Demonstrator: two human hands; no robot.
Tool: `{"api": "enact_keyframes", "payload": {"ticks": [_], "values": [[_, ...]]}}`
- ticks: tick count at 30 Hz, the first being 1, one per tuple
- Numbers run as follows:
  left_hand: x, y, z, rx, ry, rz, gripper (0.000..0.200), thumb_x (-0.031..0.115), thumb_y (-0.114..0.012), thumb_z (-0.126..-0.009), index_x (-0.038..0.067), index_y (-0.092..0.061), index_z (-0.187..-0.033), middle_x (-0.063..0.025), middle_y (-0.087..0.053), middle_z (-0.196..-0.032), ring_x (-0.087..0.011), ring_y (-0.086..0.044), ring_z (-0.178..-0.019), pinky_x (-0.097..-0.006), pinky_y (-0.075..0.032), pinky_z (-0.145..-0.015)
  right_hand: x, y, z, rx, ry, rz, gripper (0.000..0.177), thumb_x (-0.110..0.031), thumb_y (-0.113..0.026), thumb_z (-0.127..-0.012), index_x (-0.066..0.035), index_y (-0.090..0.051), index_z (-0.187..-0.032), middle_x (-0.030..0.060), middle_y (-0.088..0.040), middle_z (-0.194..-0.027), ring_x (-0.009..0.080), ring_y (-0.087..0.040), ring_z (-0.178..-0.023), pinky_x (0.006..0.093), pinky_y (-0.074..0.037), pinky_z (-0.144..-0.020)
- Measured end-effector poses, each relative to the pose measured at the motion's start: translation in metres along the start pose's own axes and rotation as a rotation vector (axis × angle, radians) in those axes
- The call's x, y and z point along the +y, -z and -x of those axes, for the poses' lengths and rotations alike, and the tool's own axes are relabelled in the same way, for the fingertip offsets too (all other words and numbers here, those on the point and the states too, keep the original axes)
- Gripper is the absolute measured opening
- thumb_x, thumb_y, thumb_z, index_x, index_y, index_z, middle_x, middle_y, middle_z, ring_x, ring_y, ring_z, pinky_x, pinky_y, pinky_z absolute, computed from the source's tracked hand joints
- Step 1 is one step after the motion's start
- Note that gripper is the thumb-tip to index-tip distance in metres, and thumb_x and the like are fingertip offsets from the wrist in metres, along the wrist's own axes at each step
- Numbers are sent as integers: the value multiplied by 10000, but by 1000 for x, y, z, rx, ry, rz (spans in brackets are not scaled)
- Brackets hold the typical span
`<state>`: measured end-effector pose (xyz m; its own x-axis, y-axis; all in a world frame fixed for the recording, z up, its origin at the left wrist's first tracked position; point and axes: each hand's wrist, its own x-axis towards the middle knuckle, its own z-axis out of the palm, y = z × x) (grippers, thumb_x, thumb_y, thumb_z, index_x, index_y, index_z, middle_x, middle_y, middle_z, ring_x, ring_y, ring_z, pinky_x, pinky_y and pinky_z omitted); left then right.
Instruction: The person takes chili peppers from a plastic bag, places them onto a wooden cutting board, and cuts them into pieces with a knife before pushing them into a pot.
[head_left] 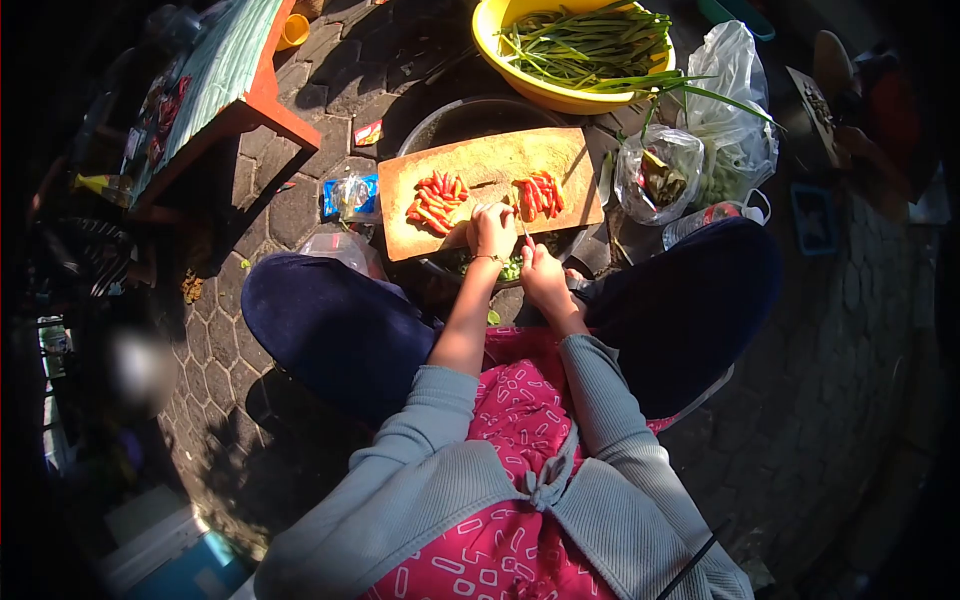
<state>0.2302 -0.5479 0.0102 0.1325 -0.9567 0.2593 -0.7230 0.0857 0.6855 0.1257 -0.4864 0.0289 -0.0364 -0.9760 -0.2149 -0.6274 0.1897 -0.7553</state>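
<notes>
A wooden cutting board [490,160] lies across a dark basin [430,128] in front of my knees. Red chilies [437,203] are heaped on its left half, and a smaller bunch of red chilies [540,194] sits on its right half. My left hand [491,232] is at the board's near edge between the two heaps, fingers curled together; what they pinch, if anything, is hidden. My right hand [544,278] grips a small knife [528,238], its blade pointing away from me beside the left fingers. Chopped green pieces [510,269] show in the basin below.
A yellow basin [560,95] of long green vegetables stands beyond the board. To the right are plastic bags [735,110] and a clear bottle [700,222]. A blue packet [350,196] lies left of the board. An orange-framed bench [250,105] stands at upper left on the paving.
</notes>
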Motion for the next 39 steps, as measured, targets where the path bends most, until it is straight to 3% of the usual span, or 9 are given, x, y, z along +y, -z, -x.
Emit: {"api": "enact_keyframes", "payload": {"ticks": [16, 22, 26, 27, 28, 31, 33, 36, 39], "values": [[14, 3, -2, -66, 254, -90, 23, 120, -589, -688, 98, -596, -690, -108, -595, -722, -292, -541, -750, -376, -428, -665, 17, -4, 25, -112, -37, 17, 376, -310, -363, -874, 39, -497, -906, 298, -555, -835, 425, -541, -831, 469, -423, -740], [-11, 18, -4, 108, 205, -54, 30, 90, -613, -673, 87, -607, -702, -93, -613, -693, -247, -599, -693, -326, -454, -625, 6, 15, 28, -52, -51, 124, 336, -303, -372, -884, 11, -488, -859, 252, -575, -723, 401, -570, -704, 456, -427, -650], [-45, 45, -20, 258, 189, -156, 76, 6, -555, -688, 64, -602, -705, -89, -616, -678, -209, -602, -640, -305, -477, -580, 2, 11, 23, -71, 52, 54, 347, -302, -379, -877, 28, -484, -857, 275, -563, -761, 420, -551, -762, 471, -417, -688], [-45, 53, -22, 209, 396, 201, 123, -32, -512, -714, 47, -606, -711, -72, -614, -668, -162, -600, -601, -284, -476, -492, 4, 8, 21, -125, 71, 23, 350, -302, -379, -872, 36, -472, -874, 292, -556, -800, 437, -536, -801, 486, -411, -721], [-77, 46, -28, 165, 512, 236, 159, -67, -496, -722, 40, -614, -733, -65, -614, -676, -128, -588, -564, -262, -453, -417, 9, 3, 18, -128, 71, 18, 350, -302, -379, -872, 36, -472, -874, 292, -556, -800, 437, -536, -801, 486, -411, -721], [-42, 73, -19, 85, 510, 87, 25, 19, -618, -690, 43, -613, -694, -68, -609, -644, -144, -585, -566, -283, -461, -458, 20, -8, 5, -39, -37, -107, 362, -309, -383, -872, 39, -483, -853, 291, -555, -810, 432, -530, -820, 464, -403, -734], [-42, 74, -16, 7, 217, -242, 147, 139, -725, -618, 57, -605, -600, -75, -595, -596, -179, -582, -579, -310, -471, -541, 12, -2, 1, -34, -70, -156, 360, -307, -383, -873, 38, -483, -848, 291, -555, -808, 432, -531, -820, 464, -402, -732], [-36, 69, -16, -30, 253, -334, 237, 235, -772, -553, 79, -597, -526, -82, -592, -602, -221, -577, -606, -328, -466, -621, 7, -4, 1, -33, -96, -176, 354, -301, -383, -875, 37, -483, -835, 290, -557, -803, 435, -530, -819, 470, -400, -720], [-48, 55, -17, 43, 177, -393, 180, 186, -753, -556, 97, -603, -513, -78, -605, -667, -227, -574, -689, -330, -468, -638, 13, -9, 3, -58, 11, -121, 335, -283, -407, -866, 42, -478, -827, 294, -555, -786, 441, -531, -795, 473, -408, -687]]}}
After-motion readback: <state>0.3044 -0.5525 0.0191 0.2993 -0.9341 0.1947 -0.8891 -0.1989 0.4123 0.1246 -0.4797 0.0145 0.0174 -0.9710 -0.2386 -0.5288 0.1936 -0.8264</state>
